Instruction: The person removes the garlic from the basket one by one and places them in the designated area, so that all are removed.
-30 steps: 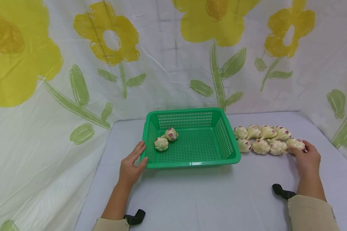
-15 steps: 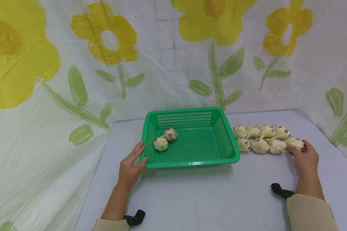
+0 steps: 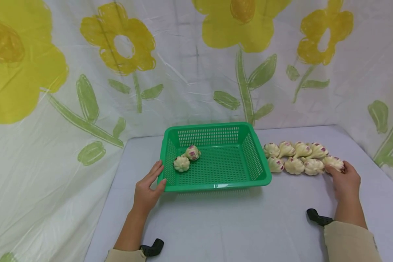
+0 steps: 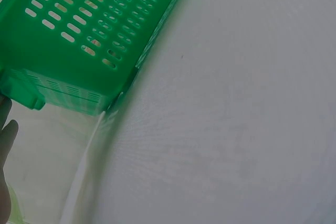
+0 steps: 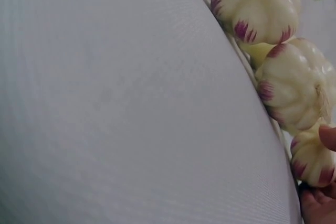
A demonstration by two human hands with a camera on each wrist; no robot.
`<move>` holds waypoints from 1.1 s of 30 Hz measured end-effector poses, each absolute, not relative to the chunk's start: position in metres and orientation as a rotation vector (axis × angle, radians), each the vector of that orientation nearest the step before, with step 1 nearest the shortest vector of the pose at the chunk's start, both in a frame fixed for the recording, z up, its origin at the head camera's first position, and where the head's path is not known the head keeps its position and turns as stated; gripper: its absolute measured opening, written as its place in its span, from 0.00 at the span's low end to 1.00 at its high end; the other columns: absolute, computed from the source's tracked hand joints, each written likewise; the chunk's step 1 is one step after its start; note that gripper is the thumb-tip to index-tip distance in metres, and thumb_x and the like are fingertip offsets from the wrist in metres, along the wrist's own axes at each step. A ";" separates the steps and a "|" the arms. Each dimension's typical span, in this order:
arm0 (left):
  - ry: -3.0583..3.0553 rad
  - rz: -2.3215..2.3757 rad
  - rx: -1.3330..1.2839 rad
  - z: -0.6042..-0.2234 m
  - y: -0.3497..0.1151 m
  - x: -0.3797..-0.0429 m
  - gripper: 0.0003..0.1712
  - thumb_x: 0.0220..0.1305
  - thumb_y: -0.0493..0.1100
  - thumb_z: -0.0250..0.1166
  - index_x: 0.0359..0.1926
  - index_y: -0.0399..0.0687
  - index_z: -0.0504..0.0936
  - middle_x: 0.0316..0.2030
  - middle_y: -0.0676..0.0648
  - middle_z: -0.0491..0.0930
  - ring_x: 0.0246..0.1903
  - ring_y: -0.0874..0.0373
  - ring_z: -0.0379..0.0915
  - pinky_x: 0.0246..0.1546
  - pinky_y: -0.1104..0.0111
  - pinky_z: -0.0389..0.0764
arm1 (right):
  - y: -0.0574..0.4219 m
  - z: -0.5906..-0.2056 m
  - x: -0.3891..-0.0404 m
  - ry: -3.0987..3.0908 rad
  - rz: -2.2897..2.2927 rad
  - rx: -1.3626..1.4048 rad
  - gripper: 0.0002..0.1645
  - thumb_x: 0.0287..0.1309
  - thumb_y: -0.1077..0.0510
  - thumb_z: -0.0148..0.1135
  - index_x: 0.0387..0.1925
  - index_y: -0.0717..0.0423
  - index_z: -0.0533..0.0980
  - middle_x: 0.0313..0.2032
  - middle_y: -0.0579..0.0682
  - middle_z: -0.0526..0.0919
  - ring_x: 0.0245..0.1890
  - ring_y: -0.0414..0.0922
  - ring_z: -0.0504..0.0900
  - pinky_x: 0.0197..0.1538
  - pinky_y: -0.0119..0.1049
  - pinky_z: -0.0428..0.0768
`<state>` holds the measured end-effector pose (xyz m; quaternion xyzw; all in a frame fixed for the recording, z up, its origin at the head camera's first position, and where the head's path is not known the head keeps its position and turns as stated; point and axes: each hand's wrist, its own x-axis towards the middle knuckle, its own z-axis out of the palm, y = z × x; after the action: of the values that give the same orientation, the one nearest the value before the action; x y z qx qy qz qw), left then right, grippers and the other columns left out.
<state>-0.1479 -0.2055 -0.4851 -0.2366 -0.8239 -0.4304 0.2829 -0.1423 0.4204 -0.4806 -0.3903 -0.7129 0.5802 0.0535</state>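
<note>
My left hand (image 3: 146, 190) rests on the left rim of a green plastic basket (image 3: 216, 186), its fingers nearly straight along the edge. Two garlic bulbs lie inside at the basket's left: a pale one (image 3: 181, 164) and a purple-streaked one (image 3: 192, 153). On the right, my right hand (image 3: 344, 180) grips a garlic bulb (image 3: 333, 163) at the right end of the front row, thumb on its near side. In the right wrist view the thumb (image 5: 328, 137) lies against this held garlic bulb (image 5: 313, 158), with fingers below it.
Two rows of garlic bulbs (image 3: 294, 166) lie on the white table (image 3: 235, 222) just right of the basket. Behind the table hangs a white sheet (image 3: 183, 80) printed with yellow flowers. A black strap mount (image 3: 153, 248) sits on the left wrist.
Almost nothing moves; the view shifts very slightly. Both hands stay where they were, the left on the basket rim and the right at the end garlic bulb.
</note>
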 end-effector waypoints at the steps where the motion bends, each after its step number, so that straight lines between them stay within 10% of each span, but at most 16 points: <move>1: -2.206 -1.150 -0.633 -0.485 -0.206 -0.148 0.28 0.57 0.34 0.68 0.61 0.35 0.78 0.64 0.40 0.74 0.67 0.54 0.68 0.63 0.80 0.66 | 0.420 -0.480 -0.143 -2.162 1.768 -1.187 0.54 0.61 0.40 0.62 0.78 0.38 0.40 0.79 0.43 0.42 0.77 0.39 0.46 0.76 0.40 0.52; 33: -2.201 -1.133 -0.640 -0.486 -0.206 -0.146 0.29 0.56 0.34 0.68 0.60 0.36 0.78 0.63 0.39 0.75 0.66 0.53 0.69 0.63 0.80 0.67 | 0.394 -0.443 -0.158 -1.903 1.770 -1.147 0.42 0.61 0.41 0.63 0.74 0.33 0.58 0.75 0.32 0.54 0.76 0.33 0.47 0.77 0.37 0.50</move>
<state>-0.1465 -0.2060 -0.4858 -0.2398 -0.8243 -0.4244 0.2880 -0.1584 0.3937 -0.4427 -0.3992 -0.6623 0.6161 0.1499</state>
